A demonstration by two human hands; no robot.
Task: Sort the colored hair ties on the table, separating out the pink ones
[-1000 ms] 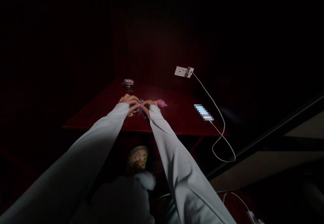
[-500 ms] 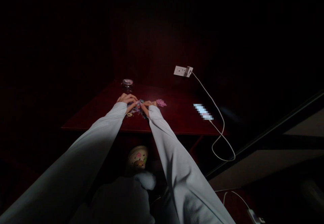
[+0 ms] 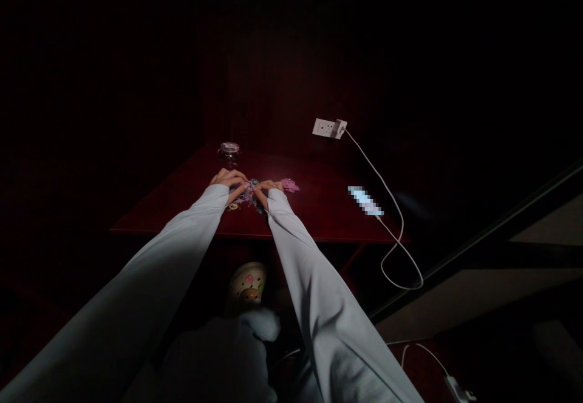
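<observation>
Both my hands meet over a small tangled bunch of colourful stringy pieces and trinkets (image 3: 248,196) near the table's front edge. My left hand (image 3: 226,178) pinches at it from the left, thumb and fingers drawn together. From the right, my right hand (image 3: 268,188) pinches the same bunch, its fingertips close to the left ones. What exactly sits between the fingertips is too small to make out. A round yellowish charm (image 3: 234,207) lies below my left hand. Just right of my right hand rests a pink fringed bundle (image 3: 290,185).
A lidded clear jar (image 3: 229,153) stands at the back left of the dark red table (image 3: 159,215). At right lies a lit phone (image 3: 365,201), its white cable (image 3: 385,179) running to a wall socket (image 3: 324,127). A decorated clog (image 3: 248,281) shows beneath the table.
Hardly anything differs. My fingertips have shifted very slightly at the bunch; both arms and the things on the table stay in place.
</observation>
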